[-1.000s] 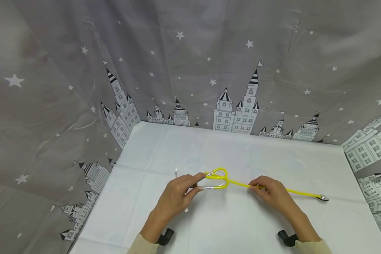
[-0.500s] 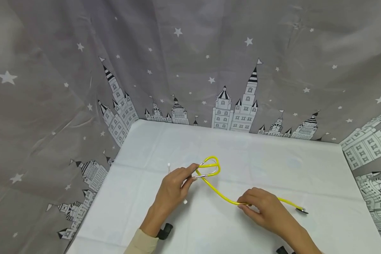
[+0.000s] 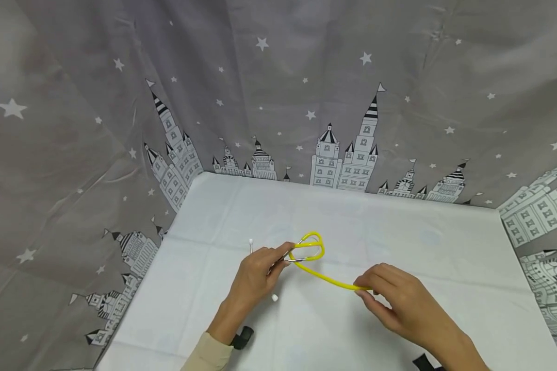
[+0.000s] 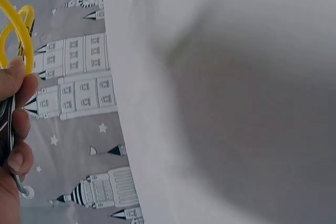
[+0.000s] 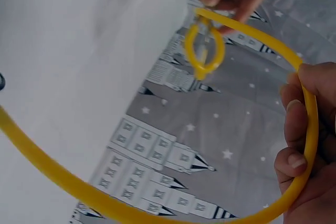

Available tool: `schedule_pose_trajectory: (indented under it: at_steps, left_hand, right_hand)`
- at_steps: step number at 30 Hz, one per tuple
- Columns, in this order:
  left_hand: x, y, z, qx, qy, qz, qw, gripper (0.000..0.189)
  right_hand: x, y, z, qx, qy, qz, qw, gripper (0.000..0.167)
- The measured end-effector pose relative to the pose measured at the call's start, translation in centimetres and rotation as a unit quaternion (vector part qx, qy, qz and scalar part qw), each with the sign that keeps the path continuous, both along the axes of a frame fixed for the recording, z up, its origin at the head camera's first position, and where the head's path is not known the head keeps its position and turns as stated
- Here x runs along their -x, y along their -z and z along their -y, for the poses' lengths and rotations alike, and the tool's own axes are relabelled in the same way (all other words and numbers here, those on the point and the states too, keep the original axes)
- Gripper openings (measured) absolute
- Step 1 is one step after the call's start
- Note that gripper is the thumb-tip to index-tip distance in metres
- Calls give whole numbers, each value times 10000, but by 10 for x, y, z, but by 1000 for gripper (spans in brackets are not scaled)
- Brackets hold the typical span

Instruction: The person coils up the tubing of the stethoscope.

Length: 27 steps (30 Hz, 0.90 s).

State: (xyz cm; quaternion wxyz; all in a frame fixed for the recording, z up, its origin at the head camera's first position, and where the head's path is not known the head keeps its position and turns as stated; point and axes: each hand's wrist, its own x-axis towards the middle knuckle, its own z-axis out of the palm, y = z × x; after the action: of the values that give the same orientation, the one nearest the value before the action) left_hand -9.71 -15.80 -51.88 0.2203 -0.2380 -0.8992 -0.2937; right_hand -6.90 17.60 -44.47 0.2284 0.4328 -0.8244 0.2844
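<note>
A stethoscope (image 3: 327, 279) with yellow tubing and metal ear tubes is held above the white table between both hands. My left hand (image 3: 256, 270) grips the metal ear tubes together with a bend of the tubing; two white eartips (image 3: 275, 298) stick out past it. Fingers and thumb of my right hand (image 3: 401, 299) pinch the tubing farther along. In the right wrist view the yellow tubing (image 5: 68, 184) curves down from that hand in a wide loop. A dark edge of what looks like the chest piece (image 5: 1, 81) shows at the left there; the head view hides it.
A white cloth (image 3: 204, 288) covers the table. Grey curtains (image 3: 278, 93) printed with castles and stars stand behind it and at both sides. Black wrist mounts (image 3: 243, 337) sit on the forearms.
The yellow tubing, earlier nearly straight, now bends back to my left hand, which holds it with the ear tubes. My right hand moved inward and down, then slightly right; the chest piece left the head view.
</note>
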Motion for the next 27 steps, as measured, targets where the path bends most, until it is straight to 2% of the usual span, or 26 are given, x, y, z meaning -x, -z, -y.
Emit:
schedule_pose_trajectory:
  at_steps: [8, 12, 15, 20, 24, 27]
  left_hand:
    - [-7, 2, -11, 144, 415, 153, 9989, 47]
    - [-11, 2, -17, 157, 671, 238, 9973, 49]
    - [-13, 2, -20, 210, 741, 276, 9966, 48]
    - [-17, 1, -27, 325, 880, 337, 9950, 46]
    - [-21, 1, -35, 433, 1145, 242, 9922, 41]
    - [-25, 1, -41, 471, 1365, 167, 9894, 38]
  right_hand:
    - [20, -25, 7, 88, 53, -20, 9999, 34]
    - [33, -31, 10, 147, 74, 82, 9998, 36]
    - [40, -32, 13, 147, 20, 167, 9997, 35]
    - [48, -32, 20, 39, -20, 426, 9991, 10]
    - [57, -29, 26, -9, -28, 673, 9977, 24]
    - [64, -24, 27, 17, -48, 801, 9968, 18]
